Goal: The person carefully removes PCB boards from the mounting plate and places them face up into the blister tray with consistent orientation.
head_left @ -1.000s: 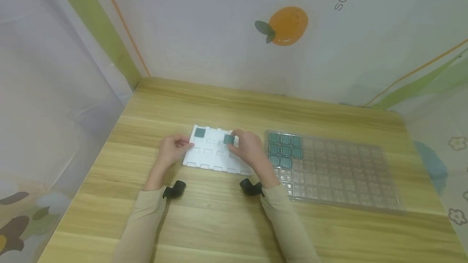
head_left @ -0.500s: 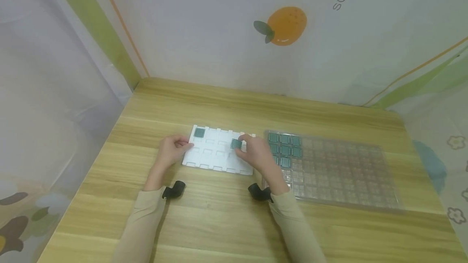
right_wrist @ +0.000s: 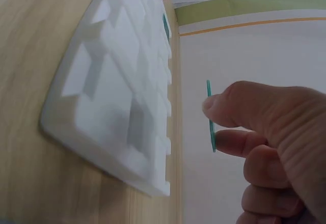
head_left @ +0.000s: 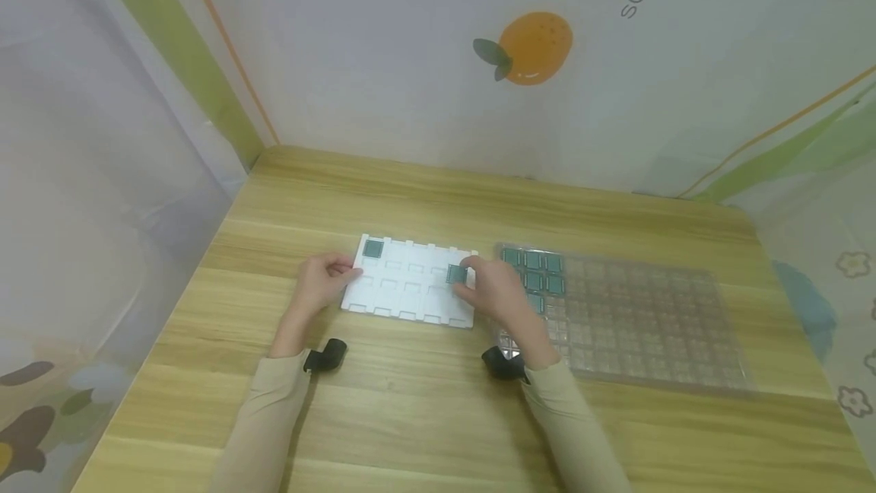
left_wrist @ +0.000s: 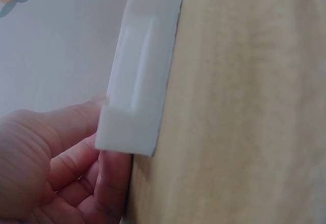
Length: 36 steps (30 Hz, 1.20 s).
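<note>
A white tray [head_left: 383, 299] with moulded pockets lies on the table, and one small green circuit board [head_left: 372, 249] sits in its far-left pocket. My left hand [head_left: 322, 281] grips the tray's left edge; in the left wrist view the thumb is at the tray's upper side and the curled fingers are under its corner [left_wrist: 122, 130]. Over the tray's right end, my right hand [head_left: 501, 291] pinches another green circuit board [head_left: 455, 274] by its edges between thumb and finger. In the right wrist view this board [right_wrist: 211, 124] appears edge-on, apart from the tray.
To the right lies a larger clear plastic tray [head_left: 650, 326] with many compartments. Several green circuit boards [head_left: 534, 259] fill its far-left compartments, partly hidden by my right hand. A printed curtain [head_left: 383, 82] hangs behind the wooden table [head_left: 390, 417].
My right hand has moved rightward and slightly nearer, carrying the pinched circuit board from above the tray's middle right to its right end. The left hand and white tray have stayed in place.
</note>
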Motion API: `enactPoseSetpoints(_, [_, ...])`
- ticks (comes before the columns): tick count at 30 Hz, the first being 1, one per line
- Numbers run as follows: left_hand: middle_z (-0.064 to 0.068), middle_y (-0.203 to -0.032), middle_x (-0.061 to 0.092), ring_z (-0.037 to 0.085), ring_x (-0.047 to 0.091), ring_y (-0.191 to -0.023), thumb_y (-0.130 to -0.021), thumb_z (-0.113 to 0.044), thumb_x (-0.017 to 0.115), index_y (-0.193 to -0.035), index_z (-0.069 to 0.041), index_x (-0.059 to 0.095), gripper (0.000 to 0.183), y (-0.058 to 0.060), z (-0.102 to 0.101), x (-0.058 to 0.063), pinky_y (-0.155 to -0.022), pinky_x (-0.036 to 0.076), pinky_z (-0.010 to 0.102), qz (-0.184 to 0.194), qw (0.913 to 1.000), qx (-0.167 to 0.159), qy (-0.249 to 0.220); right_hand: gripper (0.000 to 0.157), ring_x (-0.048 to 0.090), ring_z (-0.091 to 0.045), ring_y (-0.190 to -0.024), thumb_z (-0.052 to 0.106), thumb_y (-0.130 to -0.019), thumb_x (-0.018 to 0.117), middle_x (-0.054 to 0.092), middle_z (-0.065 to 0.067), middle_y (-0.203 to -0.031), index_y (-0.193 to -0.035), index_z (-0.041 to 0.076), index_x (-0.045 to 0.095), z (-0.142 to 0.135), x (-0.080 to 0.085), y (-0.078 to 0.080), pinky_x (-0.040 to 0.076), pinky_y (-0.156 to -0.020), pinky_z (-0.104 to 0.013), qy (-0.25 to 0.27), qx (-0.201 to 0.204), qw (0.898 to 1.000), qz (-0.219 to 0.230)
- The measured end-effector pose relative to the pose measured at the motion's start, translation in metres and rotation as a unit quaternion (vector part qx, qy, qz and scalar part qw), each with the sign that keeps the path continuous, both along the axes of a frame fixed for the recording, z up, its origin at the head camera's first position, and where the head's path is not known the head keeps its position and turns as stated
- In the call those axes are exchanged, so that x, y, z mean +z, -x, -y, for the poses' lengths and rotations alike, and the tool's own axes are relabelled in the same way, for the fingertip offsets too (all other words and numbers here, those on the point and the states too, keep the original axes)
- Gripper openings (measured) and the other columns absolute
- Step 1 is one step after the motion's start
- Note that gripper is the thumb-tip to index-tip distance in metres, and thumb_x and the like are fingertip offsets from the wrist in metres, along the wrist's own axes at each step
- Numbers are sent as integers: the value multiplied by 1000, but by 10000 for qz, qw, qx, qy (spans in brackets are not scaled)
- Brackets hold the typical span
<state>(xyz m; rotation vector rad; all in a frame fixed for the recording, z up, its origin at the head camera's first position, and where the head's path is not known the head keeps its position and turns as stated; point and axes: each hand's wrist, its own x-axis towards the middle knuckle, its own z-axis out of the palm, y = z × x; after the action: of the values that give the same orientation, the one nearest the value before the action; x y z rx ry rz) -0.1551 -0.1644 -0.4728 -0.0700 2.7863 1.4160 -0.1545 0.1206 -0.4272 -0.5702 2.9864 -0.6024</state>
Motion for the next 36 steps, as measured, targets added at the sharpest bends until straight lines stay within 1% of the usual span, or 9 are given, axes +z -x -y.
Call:
enactPoseSetpoints(6, [22,-88,66,31,62,-78,-84,-9,68,-97,10,65,23,1,-1,0,-68,52,34,38,10000,-13,-8,34,39,-10,-48,20,-81,71,48,3,-53,-108,1,64,-12,-1,-4,36,-46,-23,133,-7,9997,220])
enactPoseSetpoints(7, [22,-88,66,31,62,-78,-84,-9,68,-97,10,65,23,1,-1,-1,-68,52,34,47,10000,-17,-3,33,38,-10,-47,20,-82,71,47,3,-52,-108,0,64,-14,-1,-5,35,-45,-23,184,13,9996,225])
enactPoseSetpoints(12, [22,-89,66,31,62,-79,-85,-10,68,-97,10,65,23,2,-1,-1,-70,52,35,62,10000,-10,9,33,40,-10,-46,17,-80,72,48,4,-54,-107,-1,63,-25,-2,-8,37,-44,-23,359,77,9993,91])
enactPoseSetpoints(16, [23,-89,66,32,62,-79,-85,-9,68,-97,10,65,23,1,0,-1,-70,53,36,18,10000,-38,-8,30,40,-9,-46,15,-79,74,47,5,-54,-104,2,63,-36,-4,-10,36,-43,-22,501,176,9986,-12])
enactPoseSetpoints(20, [23,-89,66,32,62,-79,-85,-9,68,-97,11,65,23,1,0,-1,-71,53,37,30,10000,-29,-28,28,38,-8,-46,16,-79,74,47,6,-55,-102,4,64,-45,-4,-12,35,-42,-22,494,306,9982,-112])
enactPoseSetpoints(23, [23,-89,66,31,62,-79,-85,-10,68,-98,10,65,24,1,1,-1,-71,53,36,84,10000,-18,-28,34,38,-8,-46,17,-79,74,47,6,-56,-107,2,64,-50,-3,-14,35,-42,-22,434,241,9988,-32])
enactPoseSetpoints(26, [23,-90,66,31,62,-80,-85,-11,68,-98,10,65,25,1,1,-1,-71,53,36,123,9999,-24,-18,38,36,-7,-45,15,-79,74,44,6,-54,-112,0,63,-57,-1,-17,34,-41,-22,439,161,9989,57])
enactPoseSetpoints(30, [23,-90,66,31,62,-80,-85,-10,67,-98,10,65,24,1,1,-1,-71,53,36,118,9999,-2,-6,36,33,-6,-44,13,-78,74,40,6,-51,-110,0,64,-69,-3,-19,31,-40,-22,499,142,9987,18])
enactPoseSetpoints(36, [23,-89,66,31,62,-79,-85,-9,68,-97,10,65,24,0,1,0,-70,53,35,97,9999,-20,-23,33,34,-7,-46,13,-78,74,42,6,-53,-107,0,64,-84,-4,-20,31,-41,-22,581,35,9983,-72])
